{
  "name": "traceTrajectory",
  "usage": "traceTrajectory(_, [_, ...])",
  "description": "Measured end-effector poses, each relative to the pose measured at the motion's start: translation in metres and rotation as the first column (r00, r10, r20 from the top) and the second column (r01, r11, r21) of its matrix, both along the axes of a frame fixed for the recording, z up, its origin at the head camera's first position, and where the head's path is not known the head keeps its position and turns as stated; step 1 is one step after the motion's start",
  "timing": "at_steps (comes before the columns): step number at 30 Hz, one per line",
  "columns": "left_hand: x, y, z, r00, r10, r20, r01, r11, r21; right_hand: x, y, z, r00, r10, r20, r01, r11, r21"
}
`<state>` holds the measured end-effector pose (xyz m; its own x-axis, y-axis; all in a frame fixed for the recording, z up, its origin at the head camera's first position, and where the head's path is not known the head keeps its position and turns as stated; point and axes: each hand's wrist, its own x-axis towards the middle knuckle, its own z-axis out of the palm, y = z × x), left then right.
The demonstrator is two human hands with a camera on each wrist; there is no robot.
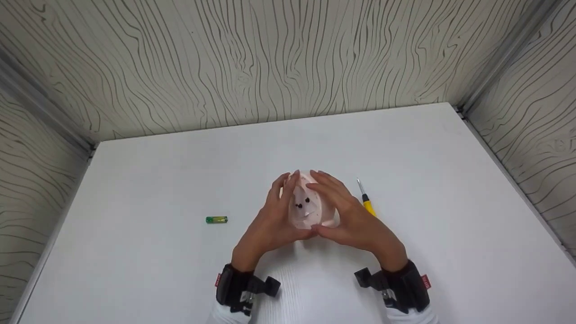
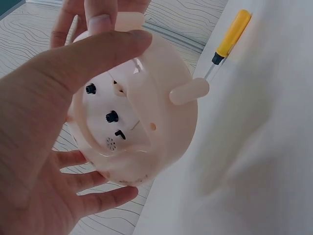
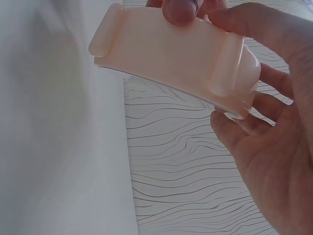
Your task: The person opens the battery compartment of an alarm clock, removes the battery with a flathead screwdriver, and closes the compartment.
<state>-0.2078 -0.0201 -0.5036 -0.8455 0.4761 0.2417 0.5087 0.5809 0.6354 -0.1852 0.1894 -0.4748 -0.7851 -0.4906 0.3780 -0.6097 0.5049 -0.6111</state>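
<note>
A pale pink plastic alarm clock [image 1: 327, 207] is held between both hands over the table. Its back, with two black knobs, a small black switch and a cluster of speaker holes, shows in the left wrist view. My left hand [image 1: 272, 222] grips one side, thumb along the near edge and fingers round the far side. On the opposite side my right hand [image 1: 360, 220] grips it likewise, and the two thumbs meet at the near edge. Stubby feet stick out of the clock's base [image 3: 166, 44] in the right wrist view.
A green battery [image 1: 216, 219] lies on the white table [image 1: 157, 261] left of the hands. To the right, partly hidden by the right hand, lies a screwdriver [image 1: 368, 207] with a yellow and black handle. Wood-patterned panels [image 1: 270, 58] enclose the table at the back and sides.
</note>
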Motion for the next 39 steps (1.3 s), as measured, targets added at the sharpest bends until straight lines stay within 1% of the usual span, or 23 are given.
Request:
traceTrajectory(3, [-0.001,0.0,0.0,1.0,-0.015,-0.019,0.015,1.0,0.005,0.0,0.0,-0.001,1.0,0.01,-0.009,-0.011,1.0,-0.021])
traceTrajectory(8, [-0.001,-0.001,0.001,1.0,-0.031,0.0,0.031,0.999,0.017,-0.001,0.0,-0.002,1.0,0.02,-0.014,-0.02,0.998,-0.059])
traceTrajectory(12, [-0.002,-0.002,0.001,0.999,-0.035,0.016,0.034,0.997,0.066,-0.002,0.003,-0.002,1.0,0.015,-0.01,-0.016,0.996,-0.091])
traceTrajectory(17, [-0.002,-0.003,0.003,0.999,-0.036,0.016,0.033,0.991,0.13,-0.003,0.01,-0.002,0.999,0.006,0.042,0.0,0.988,-0.154])
traceTrajectory(21, [-0.002,-0.006,0.005,0.997,-0.063,0.044,0.053,0.978,0.2,-0.006,0.015,-0.005,0.996,0.043,0.08,-0.024,0.973,-0.231])
traceTrajectory(25, [-0.002,-0.007,0.007,0.99,-0.106,0.091,0.076,0.955,0.286,-0.008,0.018,-0.007,0.984,0.094,0.151,-0.045,0.953,-0.3])
traceTrajectory(28, [-0.002,-0.007,0.008,0.986,-0.139,0.091,0.098,0.929,0.356,-0.007,0.019,-0.007,0.966,0.129,0.223,-0.047,0.939,-0.339])
traceTrajectory(30, [-0.001,-0.006,0.009,0.984,-0.157,0.087,0.11,0.911,0.398,-0.007,0.019,-0.006,0.956,0.149,0.254,-0.05,0.933,-0.357])
traceTrajectory(32, [-0.001,-0.006,0.009,0.981,-0.172,0.088,0.118,0.892,0.437,-0.007,0.02,-0.006,0.952,0.165,0.256,-0.061,0.927,-0.369])
traceTrajectory(36, [0.001,-0.006,0.012,0.971,-0.214,0.102,0.136,0.855,0.5,-0.008,0.022,-0.009,0.95,0.214,0.227,-0.109,0.909,-0.402])
traceTrajectory(39, [0.002,-0.007,0.014,0.965,-0.233,0.118,0.139,0.84,0.525,-0.009,0.023,-0.01,0.945,0.251,0.211,-0.142,0.892,-0.429])
